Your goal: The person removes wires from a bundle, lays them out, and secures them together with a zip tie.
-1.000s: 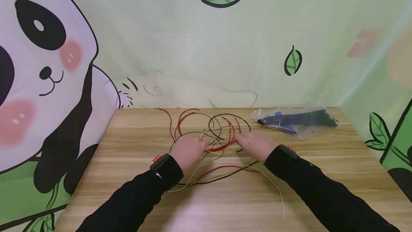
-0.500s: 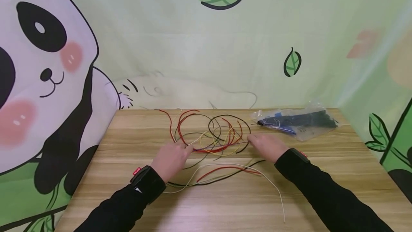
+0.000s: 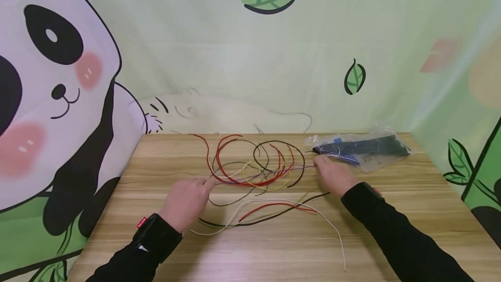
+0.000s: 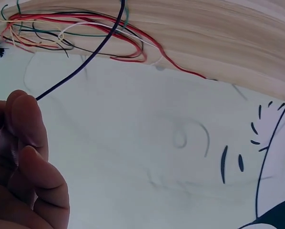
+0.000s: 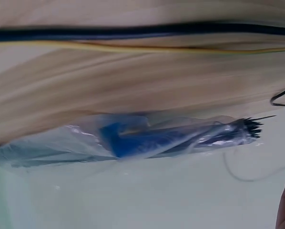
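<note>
A dark blue wire now runs nearly straight across the heap of wires: both hands have drawn wider apart, so it looks easier to tell from the rest. The left hand, at the heap's eight o'clock, pinches it; the right hand, at three, appears to pinch it too. A plastic bag lies towards two o'clock.

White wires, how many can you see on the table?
2 that I can see: one front white wire arches nearest the person, and one back white wire curves through the tangle. More may be hidden there.
</note>
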A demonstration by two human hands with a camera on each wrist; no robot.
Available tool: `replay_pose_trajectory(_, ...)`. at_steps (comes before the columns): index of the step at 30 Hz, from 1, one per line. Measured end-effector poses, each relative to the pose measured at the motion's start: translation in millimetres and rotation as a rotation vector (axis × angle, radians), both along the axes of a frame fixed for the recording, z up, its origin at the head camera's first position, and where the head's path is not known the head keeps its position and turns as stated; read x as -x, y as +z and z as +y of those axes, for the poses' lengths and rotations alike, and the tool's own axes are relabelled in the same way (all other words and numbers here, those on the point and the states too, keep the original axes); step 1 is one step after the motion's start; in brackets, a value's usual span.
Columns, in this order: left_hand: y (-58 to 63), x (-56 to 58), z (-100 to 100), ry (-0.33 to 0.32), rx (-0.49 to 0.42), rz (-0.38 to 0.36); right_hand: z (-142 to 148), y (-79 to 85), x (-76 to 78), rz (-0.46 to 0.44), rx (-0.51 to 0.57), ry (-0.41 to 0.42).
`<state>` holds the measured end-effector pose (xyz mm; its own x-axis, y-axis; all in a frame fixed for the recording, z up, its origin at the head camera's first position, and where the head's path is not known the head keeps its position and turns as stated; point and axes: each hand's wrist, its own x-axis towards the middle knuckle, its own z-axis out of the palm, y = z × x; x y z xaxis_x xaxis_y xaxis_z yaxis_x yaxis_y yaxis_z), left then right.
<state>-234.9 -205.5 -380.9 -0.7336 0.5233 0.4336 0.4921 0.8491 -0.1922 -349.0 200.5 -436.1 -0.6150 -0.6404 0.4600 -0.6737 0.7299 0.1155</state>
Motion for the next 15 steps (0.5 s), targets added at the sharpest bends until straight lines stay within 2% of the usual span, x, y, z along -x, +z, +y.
replay_pose_trajectory(3, 0.6, -4.2, -7, 0.018, -0.021, 0.013, 2, -0.2, 1.9, -0.011, 0.055, -0.026)
replay_pose_trajectory(7, 0.4, -7.8, -12, 0.029, -0.034, 0.020, -1, 4.0, 0.3, -0.072, 0.134, -0.032)
replay_pose_trajectory(13, -4.3, -8.8, -15, 0.019, -0.069, 0.028, -10, 17.3, -8.4, -0.254, 0.426, -0.010)
replay_pose_trajectory(15, -6.0, -9.1, -15, 0.023, -0.074, 0.022, -12, 21.2, -9.7, -0.268, 0.490, -0.010)
